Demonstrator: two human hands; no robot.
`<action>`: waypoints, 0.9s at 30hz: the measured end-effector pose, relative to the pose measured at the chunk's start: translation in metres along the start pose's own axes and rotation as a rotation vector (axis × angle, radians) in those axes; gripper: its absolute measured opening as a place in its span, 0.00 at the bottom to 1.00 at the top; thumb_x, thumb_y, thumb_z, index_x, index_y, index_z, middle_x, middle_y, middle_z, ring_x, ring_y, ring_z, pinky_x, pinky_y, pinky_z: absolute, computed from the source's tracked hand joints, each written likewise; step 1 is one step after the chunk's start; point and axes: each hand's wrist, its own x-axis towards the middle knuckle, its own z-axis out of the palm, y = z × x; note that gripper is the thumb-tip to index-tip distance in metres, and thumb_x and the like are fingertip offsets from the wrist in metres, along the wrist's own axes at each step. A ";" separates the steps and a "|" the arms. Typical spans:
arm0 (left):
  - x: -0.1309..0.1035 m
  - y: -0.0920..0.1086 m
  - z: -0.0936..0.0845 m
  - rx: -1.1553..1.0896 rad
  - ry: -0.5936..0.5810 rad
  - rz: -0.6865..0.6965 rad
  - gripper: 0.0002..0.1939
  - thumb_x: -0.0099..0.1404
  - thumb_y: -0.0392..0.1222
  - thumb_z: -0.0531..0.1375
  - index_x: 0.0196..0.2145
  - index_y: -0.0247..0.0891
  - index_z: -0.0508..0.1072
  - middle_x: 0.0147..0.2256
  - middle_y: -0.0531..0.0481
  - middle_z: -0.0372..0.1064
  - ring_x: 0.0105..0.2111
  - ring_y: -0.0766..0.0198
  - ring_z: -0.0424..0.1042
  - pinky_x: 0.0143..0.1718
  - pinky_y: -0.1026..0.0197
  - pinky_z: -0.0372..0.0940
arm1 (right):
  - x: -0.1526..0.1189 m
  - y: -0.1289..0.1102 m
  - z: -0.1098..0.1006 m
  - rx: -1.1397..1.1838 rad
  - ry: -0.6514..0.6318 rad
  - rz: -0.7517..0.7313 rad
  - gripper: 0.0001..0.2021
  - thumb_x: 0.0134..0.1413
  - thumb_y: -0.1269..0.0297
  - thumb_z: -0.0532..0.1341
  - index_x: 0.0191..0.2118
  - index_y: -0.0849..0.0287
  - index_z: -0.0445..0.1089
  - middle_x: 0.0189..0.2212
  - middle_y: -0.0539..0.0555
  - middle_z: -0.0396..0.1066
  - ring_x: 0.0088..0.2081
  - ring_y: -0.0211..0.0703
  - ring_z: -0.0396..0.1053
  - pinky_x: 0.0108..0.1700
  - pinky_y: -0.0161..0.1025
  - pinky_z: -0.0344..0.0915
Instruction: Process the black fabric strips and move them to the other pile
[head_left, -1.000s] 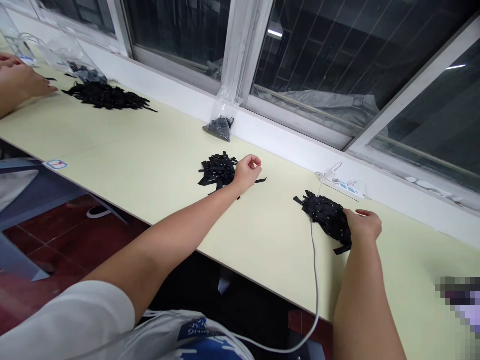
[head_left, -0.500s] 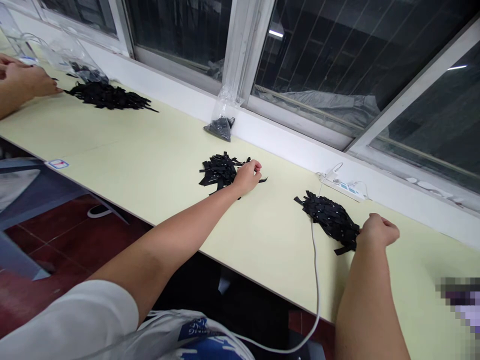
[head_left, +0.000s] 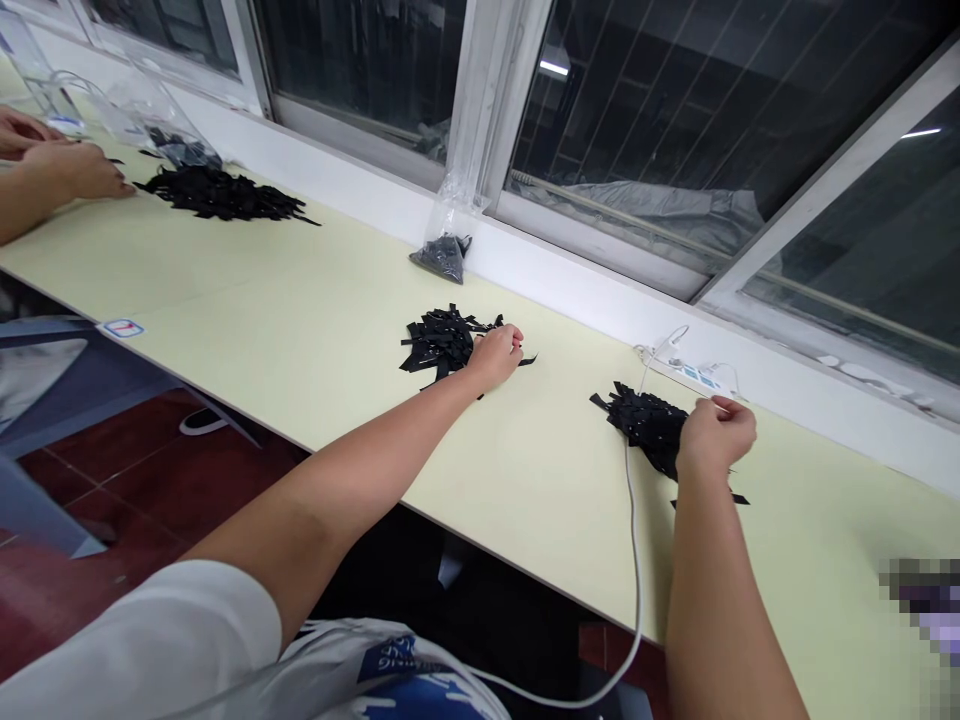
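My left hand (head_left: pixel 496 358) rests at the right side of a loose pile of black strips (head_left: pixel 439 340), its fingers curled together. One strip end pokes out just beyond the knuckles; whether the fingers grip it is hidden. Over the right part of a second pile of black strips (head_left: pixel 645 425) is my right hand (head_left: pixel 716 432). Thumb and fingers are drawn together there, and anything between them is too small to make out. A few strip ends show past the right wrist.
A clear bag with dark contents (head_left: pixel 442 258) stands against the wall. Near the sill lies a power strip (head_left: pixel 696 376); a white cable (head_left: pixel 634 540) crosses the table edge. At far left, another person's hands (head_left: pixel 67 170) are beside a third black pile (head_left: pixel 225 192).
My right hand has shifted left and slightly up, from the right end of its pile to above it. Strip ends now show right of the wrist. My left hand has barely moved.
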 end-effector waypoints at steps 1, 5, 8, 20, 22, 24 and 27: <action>0.000 0.000 0.000 0.004 -0.007 -0.005 0.11 0.65 0.32 0.55 0.45 0.39 0.70 0.46 0.46 0.75 0.49 0.57 0.71 0.53 0.52 0.59 | -0.008 -0.009 0.002 0.005 -0.013 0.012 0.13 0.49 0.61 0.57 0.42 0.56 0.65 0.31 0.51 0.64 0.32 0.48 0.67 0.42 0.50 0.67; 0.000 0.001 0.000 0.035 -0.041 -0.002 0.11 0.66 0.33 0.55 0.46 0.38 0.71 0.46 0.47 0.75 0.48 0.56 0.72 0.54 0.50 0.57 | -0.038 -0.039 0.012 0.019 -0.128 -0.064 0.13 0.48 0.62 0.59 0.41 0.56 0.68 0.27 0.48 0.66 0.30 0.45 0.67 0.42 0.45 0.64; -0.002 0.001 0.000 0.104 -0.064 0.044 0.13 0.67 0.33 0.53 0.47 0.38 0.72 0.47 0.45 0.75 0.49 0.55 0.71 0.55 0.48 0.55 | -0.055 -0.052 0.017 0.028 -0.222 -0.140 0.12 0.49 0.61 0.59 0.41 0.57 0.69 0.26 0.48 0.67 0.29 0.45 0.67 0.41 0.43 0.62; -0.006 -0.001 -0.001 0.405 -0.152 0.289 0.13 0.69 0.37 0.54 0.33 0.36 0.79 0.45 0.41 0.72 0.50 0.48 0.63 0.51 0.42 0.51 | -0.071 -0.061 0.020 0.012 -0.389 -0.192 0.12 0.51 0.59 0.58 0.40 0.58 0.70 0.24 0.49 0.68 0.29 0.45 0.67 0.39 0.42 0.60; -0.007 0.002 -0.002 0.383 -0.142 0.334 0.13 0.69 0.36 0.54 0.33 0.35 0.78 0.44 0.40 0.73 0.50 0.49 0.64 0.51 0.42 0.51 | -0.072 -0.060 0.021 0.012 -0.415 -0.203 0.12 0.52 0.58 0.58 0.40 0.58 0.71 0.25 0.49 0.69 0.29 0.45 0.67 0.39 0.42 0.61; -0.009 0.007 -0.003 0.313 -0.132 0.400 0.13 0.71 0.37 0.52 0.36 0.34 0.76 0.44 0.39 0.73 0.49 0.51 0.65 0.51 0.44 0.53 | -0.074 -0.059 0.023 0.009 -0.465 -0.225 0.15 0.54 0.55 0.59 0.42 0.59 0.72 0.27 0.51 0.71 0.29 0.44 0.67 0.39 0.43 0.63; -0.017 0.017 -0.002 0.129 -0.180 0.514 0.12 0.72 0.38 0.50 0.40 0.35 0.73 0.42 0.41 0.73 0.46 0.55 0.67 0.49 0.51 0.58 | -0.079 -0.060 0.025 0.080 -0.631 -0.382 0.26 0.53 0.49 0.62 0.55 0.58 0.70 0.46 0.60 0.74 0.40 0.50 0.71 0.42 0.45 0.67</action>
